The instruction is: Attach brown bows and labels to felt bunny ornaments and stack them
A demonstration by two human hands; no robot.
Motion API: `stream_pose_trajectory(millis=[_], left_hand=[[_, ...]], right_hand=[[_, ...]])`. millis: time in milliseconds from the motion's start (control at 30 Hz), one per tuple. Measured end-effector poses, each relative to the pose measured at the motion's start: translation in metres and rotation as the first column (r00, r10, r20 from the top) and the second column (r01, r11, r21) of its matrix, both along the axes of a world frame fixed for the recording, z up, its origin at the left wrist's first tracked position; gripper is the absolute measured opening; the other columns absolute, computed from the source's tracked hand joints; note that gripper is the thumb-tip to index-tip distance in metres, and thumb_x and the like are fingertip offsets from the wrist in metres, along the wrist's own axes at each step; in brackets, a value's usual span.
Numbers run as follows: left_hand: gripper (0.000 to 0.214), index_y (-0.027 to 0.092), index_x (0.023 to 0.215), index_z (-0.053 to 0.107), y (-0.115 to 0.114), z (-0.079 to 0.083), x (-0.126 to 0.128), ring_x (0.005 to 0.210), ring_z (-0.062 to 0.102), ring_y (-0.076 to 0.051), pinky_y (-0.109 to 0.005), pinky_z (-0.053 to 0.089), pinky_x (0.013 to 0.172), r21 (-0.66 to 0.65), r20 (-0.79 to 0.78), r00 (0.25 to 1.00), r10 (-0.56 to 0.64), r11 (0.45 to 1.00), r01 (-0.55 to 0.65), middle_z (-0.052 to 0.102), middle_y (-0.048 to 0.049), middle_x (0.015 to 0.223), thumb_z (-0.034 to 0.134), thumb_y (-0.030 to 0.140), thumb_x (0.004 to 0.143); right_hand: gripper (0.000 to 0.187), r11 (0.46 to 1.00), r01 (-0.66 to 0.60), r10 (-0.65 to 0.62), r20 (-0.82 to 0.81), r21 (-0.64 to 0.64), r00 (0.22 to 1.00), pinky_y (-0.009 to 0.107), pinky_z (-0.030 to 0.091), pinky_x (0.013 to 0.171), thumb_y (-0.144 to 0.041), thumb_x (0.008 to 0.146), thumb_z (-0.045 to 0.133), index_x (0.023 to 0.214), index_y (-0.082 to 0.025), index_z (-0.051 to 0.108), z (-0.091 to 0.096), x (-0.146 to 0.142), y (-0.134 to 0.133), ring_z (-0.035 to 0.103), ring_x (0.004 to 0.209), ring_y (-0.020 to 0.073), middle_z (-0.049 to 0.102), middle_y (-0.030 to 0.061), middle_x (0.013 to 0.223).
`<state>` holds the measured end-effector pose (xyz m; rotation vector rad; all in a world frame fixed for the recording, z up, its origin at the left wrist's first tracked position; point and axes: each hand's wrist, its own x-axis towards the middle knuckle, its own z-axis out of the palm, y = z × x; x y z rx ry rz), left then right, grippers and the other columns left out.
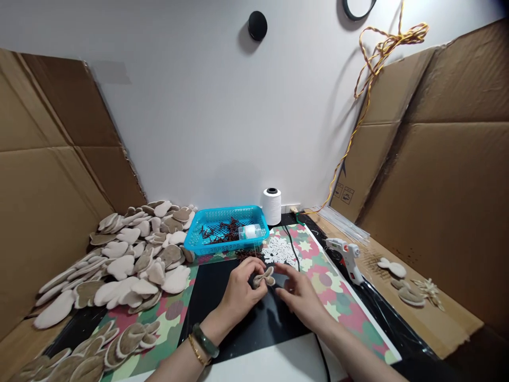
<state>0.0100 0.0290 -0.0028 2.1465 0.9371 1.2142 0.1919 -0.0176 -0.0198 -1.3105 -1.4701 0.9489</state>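
Observation:
My left hand (243, 286) pinches a small folded fabric piece (269, 277), brown plush with pale edges, above the black mat (214, 302). On the other side of it is my right hand (301, 298), its thumb and index finger apart and nothing visible between them. The right index fingertip comes close to the piece; whether it touches, I cannot tell. Just beyond my hands lie a small heap of dark brown bits (249, 254) and a spread of small white pieces (280, 251).
Plush fabric pieces (123, 265) are piled at left. A blue basket (191, 246) holds brown bits and a clear container (250, 232). Behind stands a white thread spool (272, 207). A glue gun (347, 257) lies at right. Cardboard walls (453, 175) flank the table.

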Motion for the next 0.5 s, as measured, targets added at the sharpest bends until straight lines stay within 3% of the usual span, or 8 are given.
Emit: stream_pose_trajectory(millis=[100, 167, 300, 400, 500], left_hand=[[0.016, 0.020, 0.078, 0.059, -0.001, -0.002, -0.002, 0.087, 0.066, -0.021, -0.029, 0.050, 0.077, 0.046, -0.007, 1.000, 0.006, 0.999, -0.006, 0.067, -0.0054, 0.094, 0.057, 0.005, 0.074], [0.017, 0.020, 0.079, 0.058, 0.000, -0.004, -0.003, 0.088, 0.065, -0.021, -0.029, 0.050, 0.076, 0.072, -0.007, 1.000, 0.018, 0.997, -0.017, 0.067, -0.0057, 0.095, 0.055, 0.004, 0.075], [0.020, 0.020, 0.081, 0.058, 0.002, -0.008, -0.003, 0.089, 0.065, -0.021, -0.030, 0.049, 0.078, 0.097, -0.017, 0.998, 0.054, 0.994, -0.052, 0.066, -0.0055, 0.095, 0.054, 0.002, 0.074], [0.020, 0.020, 0.082, 0.058, 0.003, -0.010, -0.004, 0.089, 0.064, -0.021, -0.031, 0.049, 0.079, 0.106, -0.043, 0.997, 0.069, 0.992, -0.064, 0.065, -0.0053, 0.094, 0.054, 0.002, 0.075], [0.020, 0.020, 0.083, 0.058, 0.002, -0.011, -0.005, 0.088, 0.063, -0.021, -0.031, 0.050, 0.078, 0.134, -0.079, 0.995, 0.055, 0.990, -0.044, 0.064, -0.0055, 0.093, 0.054, 0.001, 0.076]], right_hand=[[0.034, 0.959, -0.251, 0.225, -0.181, -0.135, 0.957, 0.021, 0.036, 0.039, -0.042, 0.076, 0.069, 0.096, -0.015, 0.068, -0.012, -0.018, 0.017, 0.040, 0.042, 0.0073, 0.065, 0.0003, 0.076], [0.036, 0.949, -0.278, 0.255, -0.156, -0.152, 0.954, 0.021, 0.031, 0.038, -0.050, 0.082, 0.064, 0.074, -0.015, 0.063, -0.017, -0.021, 0.017, 0.038, 0.040, 0.0076, 0.055, -0.0026, 0.060], [0.039, 0.982, -0.187, 0.180, 0.145, 0.036, 0.973, 0.023, 0.032, 0.051, -0.043, 0.096, 0.056, 0.068, -0.016, 0.062, -0.018, -0.012, -0.006, 0.045, 0.053, 0.0110, 0.052, -0.0013, 0.059], [0.039, 0.950, -0.230, 0.125, 0.416, 0.212, 0.901, 0.026, 0.034, 0.058, -0.034, 0.104, 0.044, 0.077, -0.017, 0.067, -0.010, -0.005, -0.025, 0.051, 0.062, 0.0147, 0.057, 0.0024, 0.069], [0.040, 0.895, -0.322, 0.089, 0.584, 0.309, 0.807, 0.028, 0.033, 0.058, -0.024, 0.107, 0.035, 0.082, -0.018, 0.066, 0.011, -0.001, -0.029, 0.049, 0.064, 0.0154, 0.055, 0.0033, 0.074]])
